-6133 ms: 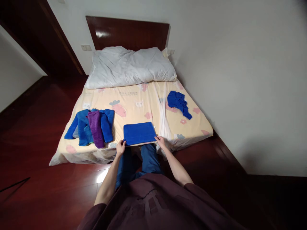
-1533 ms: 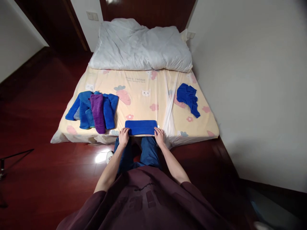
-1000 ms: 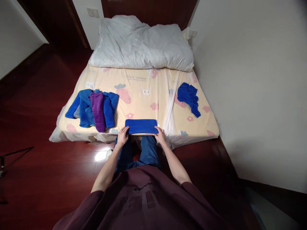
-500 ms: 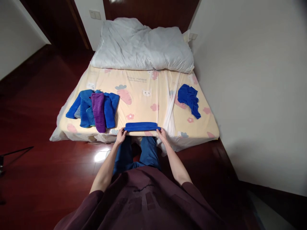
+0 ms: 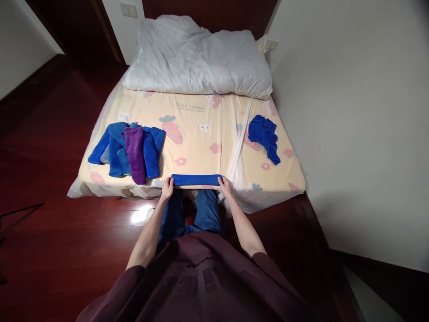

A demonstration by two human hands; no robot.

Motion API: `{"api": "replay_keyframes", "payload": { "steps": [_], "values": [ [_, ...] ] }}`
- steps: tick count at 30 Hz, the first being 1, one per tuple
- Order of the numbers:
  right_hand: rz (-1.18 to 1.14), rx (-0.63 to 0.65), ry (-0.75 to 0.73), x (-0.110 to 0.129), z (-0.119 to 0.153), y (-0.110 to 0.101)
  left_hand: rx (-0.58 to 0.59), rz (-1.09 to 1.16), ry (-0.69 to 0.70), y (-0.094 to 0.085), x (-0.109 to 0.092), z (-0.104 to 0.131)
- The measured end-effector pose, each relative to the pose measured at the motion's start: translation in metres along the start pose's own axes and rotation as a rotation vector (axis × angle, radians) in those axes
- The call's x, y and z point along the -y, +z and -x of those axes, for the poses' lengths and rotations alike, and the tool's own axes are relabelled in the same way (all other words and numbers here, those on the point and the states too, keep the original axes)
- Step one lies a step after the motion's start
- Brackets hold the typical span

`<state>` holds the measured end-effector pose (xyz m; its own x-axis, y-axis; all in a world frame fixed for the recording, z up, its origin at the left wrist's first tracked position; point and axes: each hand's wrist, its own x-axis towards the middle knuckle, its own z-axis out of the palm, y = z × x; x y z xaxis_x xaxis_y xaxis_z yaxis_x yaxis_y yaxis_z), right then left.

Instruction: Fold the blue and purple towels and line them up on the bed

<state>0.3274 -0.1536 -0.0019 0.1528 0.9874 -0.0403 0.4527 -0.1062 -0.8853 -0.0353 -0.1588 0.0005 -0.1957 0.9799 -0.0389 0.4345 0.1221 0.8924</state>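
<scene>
Head view, looking down: a bed [image 5: 196, 152] with a pale yellow sheet printed with carrots, cat faces and pink flowers. A blue cloth [image 5: 197, 180], folded into a long narrow strip, lies along the middle of the bed's near edge, parallel to it. The left hand [image 5: 167, 187] pinches the strip's left end between thumb and fingers; the right hand [image 5: 225, 186] pinches its right end in the same way. Toward the bed's near left corner, just beyond the left hand, is a heap of folded cloths [image 5: 152, 152] in blues and teal, with a bit of grey showing and a purple cloth [image 5: 135, 154] on top. A crumpled blue cloth [image 5: 263, 136] lies near the right edge, well apart from the strip. A bunched white quilt [image 5: 201, 60] covers the far end, against a dark wooden headboard [image 5: 208, 13]. The floor [image 5: 60, 134] is dark, glossy red-brown.
</scene>
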Motion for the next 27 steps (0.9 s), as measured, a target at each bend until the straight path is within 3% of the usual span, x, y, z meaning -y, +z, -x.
{"api": "replay_keyframes", "payload": {
  "steps": [19, 27],
  "values": [
    [-0.054, 0.015, 0.081, 0.009, 0.003, 0.002, -0.092, 0.062, -0.044, 0.004, -0.008, 0.003],
    [0.046, -0.018, 0.094, 0.007, 0.005, 0.006, -0.119, -0.183, 0.031, 0.007, -0.018, 0.010]
  ]
}}
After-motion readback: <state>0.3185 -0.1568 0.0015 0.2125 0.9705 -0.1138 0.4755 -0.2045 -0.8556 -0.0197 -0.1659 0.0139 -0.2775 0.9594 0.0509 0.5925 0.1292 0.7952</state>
